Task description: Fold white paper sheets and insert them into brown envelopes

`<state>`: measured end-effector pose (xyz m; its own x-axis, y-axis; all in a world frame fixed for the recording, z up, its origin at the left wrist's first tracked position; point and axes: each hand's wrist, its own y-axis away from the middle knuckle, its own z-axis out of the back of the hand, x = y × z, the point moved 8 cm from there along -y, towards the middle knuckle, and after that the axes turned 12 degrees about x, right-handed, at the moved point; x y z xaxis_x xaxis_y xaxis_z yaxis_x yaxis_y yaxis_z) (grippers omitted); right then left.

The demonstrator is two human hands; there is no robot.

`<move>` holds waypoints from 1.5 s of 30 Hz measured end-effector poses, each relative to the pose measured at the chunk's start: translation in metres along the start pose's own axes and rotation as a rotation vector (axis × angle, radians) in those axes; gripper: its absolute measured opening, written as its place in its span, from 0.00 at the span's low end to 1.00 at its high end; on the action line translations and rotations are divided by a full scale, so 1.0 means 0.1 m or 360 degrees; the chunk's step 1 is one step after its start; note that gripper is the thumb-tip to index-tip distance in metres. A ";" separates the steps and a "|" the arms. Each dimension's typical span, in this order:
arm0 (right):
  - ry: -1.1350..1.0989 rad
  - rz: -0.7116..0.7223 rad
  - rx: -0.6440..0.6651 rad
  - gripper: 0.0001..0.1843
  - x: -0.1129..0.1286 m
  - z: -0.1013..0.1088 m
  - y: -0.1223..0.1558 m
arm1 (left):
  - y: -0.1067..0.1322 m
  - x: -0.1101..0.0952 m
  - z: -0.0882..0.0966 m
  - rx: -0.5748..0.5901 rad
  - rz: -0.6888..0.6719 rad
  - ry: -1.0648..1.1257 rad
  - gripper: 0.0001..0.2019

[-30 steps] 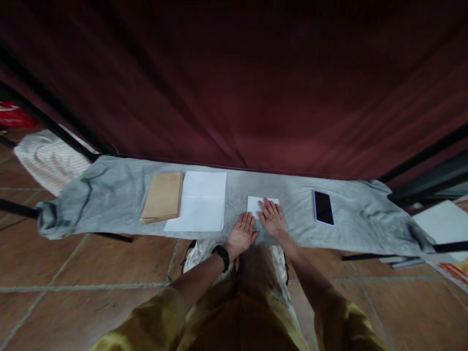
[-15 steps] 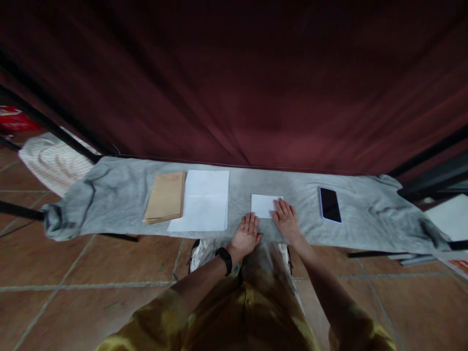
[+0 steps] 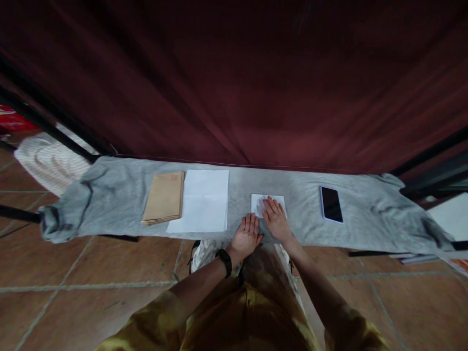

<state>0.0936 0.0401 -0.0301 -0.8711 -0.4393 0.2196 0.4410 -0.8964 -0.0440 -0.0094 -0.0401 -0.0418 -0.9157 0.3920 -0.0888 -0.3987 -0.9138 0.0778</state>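
A small white folded sheet of paper (image 3: 257, 201) lies on the grey cloth in front of me. My right hand (image 3: 275, 217) rests flat across its middle, fingers stretched out and pointing away from me, hiding part of it. At the paper's lower left corner my left hand (image 3: 246, 236) lies flat with fingers extended, a dark band on its wrist. Left of the hands is a stack of larger white paper sheets (image 3: 206, 201) with a crease across the top one. Several brown envelopes (image 3: 163, 197) are piled beside it, partly over its edge.
A phone (image 3: 331, 204) with a pale purple case lies on the right of the grey cloth (image 3: 369, 204). A dark red curtain (image 3: 234, 97) hangs behind the narrow surface. Striped fabric (image 3: 54, 158) and black frame bars are at the left. Tiled floor (image 3: 120, 273) shows below.
My right hand has slid left over the small white paper, from its right edge to its middle. The left hand stays at the near left corner.
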 end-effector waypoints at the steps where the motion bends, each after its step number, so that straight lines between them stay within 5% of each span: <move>1: 0.0008 -0.0002 0.0022 0.28 0.04 -0.03 0.00 | 0.00 0.00 0.00 0.0002 0.0000 -0.0010 0.31; 9: 0.0064 -0.0085 0.0046 0.28 0.06 -0.09 0.03 | -0.01 0.03 0.20 -0.0081 -0.0029 0.0031 0.27; 15: 0.0118 -0.0064 0.0086 0.27 0.12 -0.07 0.03 | -0.34 0.17 0.43 -0.0199 -0.0004 0.0113 0.27; 23: 0.0191 -0.0052 -0.0011 0.28 0.11 -0.05 0.05 | -0.66 0.32 0.27 -0.0112 0.0046 0.0109 0.29; 30: 0.0212 -0.0150 -0.0120 0.27 0.01 -0.06 0.10 | -0.61 0.38 0.20 -0.0102 0.0144 0.0099 0.30; 39: 0.0221 -0.0390 -0.0145 0.29 -0.41 -0.02 0.33 | -0.54 0.33 0.23 -0.0010 0.0198 0.0075 0.31; 45: 0.0237 -0.0415 -0.0125 0.30 -0.44 -0.02 0.36 | -0.23 0.33 0.26 -0.0022 0.0157 0.0094 0.30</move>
<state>0.1473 0.0268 -0.0436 -0.9772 -0.1927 0.0887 0.1857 -0.9792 -0.0816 -0.0318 -0.0030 -0.0211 -0.9457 0.2936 -0.1395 -0.3058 -0.9491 0.0754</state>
